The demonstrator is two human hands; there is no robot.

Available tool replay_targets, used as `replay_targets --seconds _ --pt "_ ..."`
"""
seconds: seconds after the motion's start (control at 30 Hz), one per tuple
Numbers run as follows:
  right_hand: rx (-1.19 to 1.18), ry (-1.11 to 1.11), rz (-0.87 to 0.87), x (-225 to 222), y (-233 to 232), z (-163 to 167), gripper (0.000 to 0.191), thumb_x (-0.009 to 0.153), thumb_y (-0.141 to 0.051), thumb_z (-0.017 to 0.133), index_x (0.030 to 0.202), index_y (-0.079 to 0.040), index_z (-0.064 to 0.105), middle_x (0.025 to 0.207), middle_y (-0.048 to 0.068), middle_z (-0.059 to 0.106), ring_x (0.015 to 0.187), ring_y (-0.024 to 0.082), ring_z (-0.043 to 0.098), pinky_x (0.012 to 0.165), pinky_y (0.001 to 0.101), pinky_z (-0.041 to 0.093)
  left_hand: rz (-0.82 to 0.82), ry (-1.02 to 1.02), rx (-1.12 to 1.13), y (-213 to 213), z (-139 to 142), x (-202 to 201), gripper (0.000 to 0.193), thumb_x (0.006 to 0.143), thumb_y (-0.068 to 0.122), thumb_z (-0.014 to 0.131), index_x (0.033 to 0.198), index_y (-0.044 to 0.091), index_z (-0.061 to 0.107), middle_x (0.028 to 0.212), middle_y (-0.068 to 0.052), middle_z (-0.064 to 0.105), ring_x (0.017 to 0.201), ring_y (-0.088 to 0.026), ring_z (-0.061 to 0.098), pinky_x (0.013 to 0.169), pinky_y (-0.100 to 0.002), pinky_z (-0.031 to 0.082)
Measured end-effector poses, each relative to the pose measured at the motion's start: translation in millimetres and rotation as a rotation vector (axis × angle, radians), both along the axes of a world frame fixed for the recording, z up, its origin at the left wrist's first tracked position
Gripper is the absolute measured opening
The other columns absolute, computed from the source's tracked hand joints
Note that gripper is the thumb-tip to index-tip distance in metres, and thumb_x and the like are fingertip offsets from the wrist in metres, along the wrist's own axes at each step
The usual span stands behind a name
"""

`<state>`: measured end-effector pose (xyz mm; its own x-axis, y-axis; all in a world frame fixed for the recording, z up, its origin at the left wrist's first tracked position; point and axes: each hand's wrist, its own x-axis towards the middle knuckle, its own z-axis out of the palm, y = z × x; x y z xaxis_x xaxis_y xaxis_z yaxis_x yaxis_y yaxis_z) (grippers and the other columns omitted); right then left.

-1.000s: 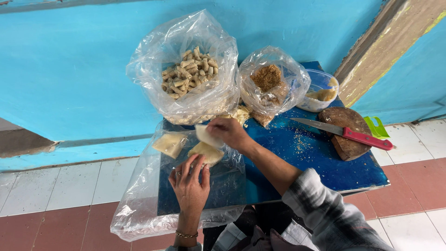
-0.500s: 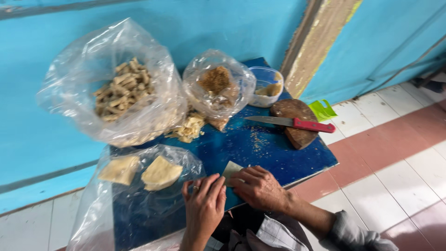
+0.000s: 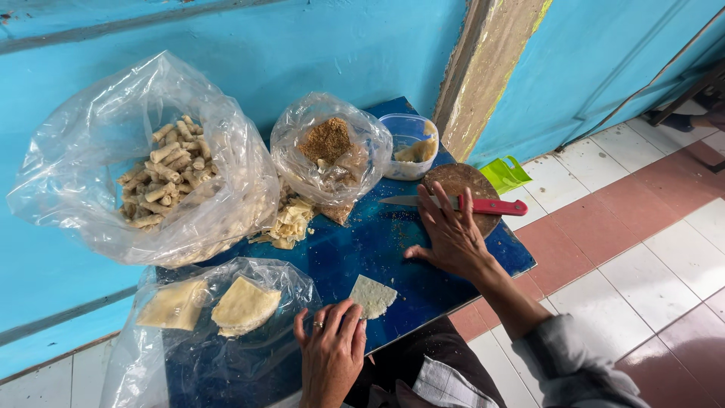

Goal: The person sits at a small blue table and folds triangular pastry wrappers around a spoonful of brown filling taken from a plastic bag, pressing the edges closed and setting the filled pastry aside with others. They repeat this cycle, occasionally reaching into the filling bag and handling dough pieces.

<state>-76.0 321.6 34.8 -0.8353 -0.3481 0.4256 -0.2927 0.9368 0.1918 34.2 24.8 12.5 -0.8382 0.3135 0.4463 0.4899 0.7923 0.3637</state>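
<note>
My left hand [image 3: 330, 350] rests on the blue table [image 3: 377, 249] near its front edge, fingers apart, fingertips beside a pale triangular pastry sheet [image 3: 371, 295] lying flat. My right hand [image 3: 451, 233] is spread open over the table, its fingertips at the red-handled knife [image 3: 461, 203], which lies across a round brown wooden board [image 3: 463, 184]. A clear bag [image 3: 211, 317] at the left front holds two folded pastry sheets [image 3: 243, 305].
A large clear bag of rolled pastries [image 3: 162, 170] stands at the back left. A smaller bag with brown crumbs [image 3: 330, 147] and a plastic tub [image 3: 408, 145] are behind. Pale scraps [image 3: 291, 223] lie between the bags. A green scoop [image 3: 504, 174] lies by the wall.
The view has shifted. My right hand left the pastry sheet on the table and moved right and away to the knife on the board. My left hand stayed near the sheet.
</note>
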Motion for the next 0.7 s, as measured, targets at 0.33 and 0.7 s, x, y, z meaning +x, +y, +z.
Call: replay_targets --seconds 0.33,0.7 --pt "-0.294 -0.072 -0.261 -4 75 18 0.054 0.084 -0.045 0.071 0.131 -0.017 0.071 0.137 0.009 0.060 0.129 0.029 0.052 0.111 0.0572 0.031 -0.053 -0.045 0.086 5 24 -4 0.023 0.093 0.026 0.065 0.109 0.015 0.076 0.114 0.001 0.070 0.106 -0.018 0.064 0.109 -0.058 0.025" --pt "-0.321 0.166 -0.279 16 84 19 0.039 0.087 -0.035 0.072 0.118 -0.011 0.074 0.110 0.008 0.068 0.101 0.029 0.064 0.082 0.0446 0.051 -0.112 -0.104 -0.233 117 31 -128 0.058 0.098 0.027 0.060 0.143 -0.007 0.044 0.151 -0.025 0.043 0.134 -0.038 0.050 0.112 -0.063 0.030"
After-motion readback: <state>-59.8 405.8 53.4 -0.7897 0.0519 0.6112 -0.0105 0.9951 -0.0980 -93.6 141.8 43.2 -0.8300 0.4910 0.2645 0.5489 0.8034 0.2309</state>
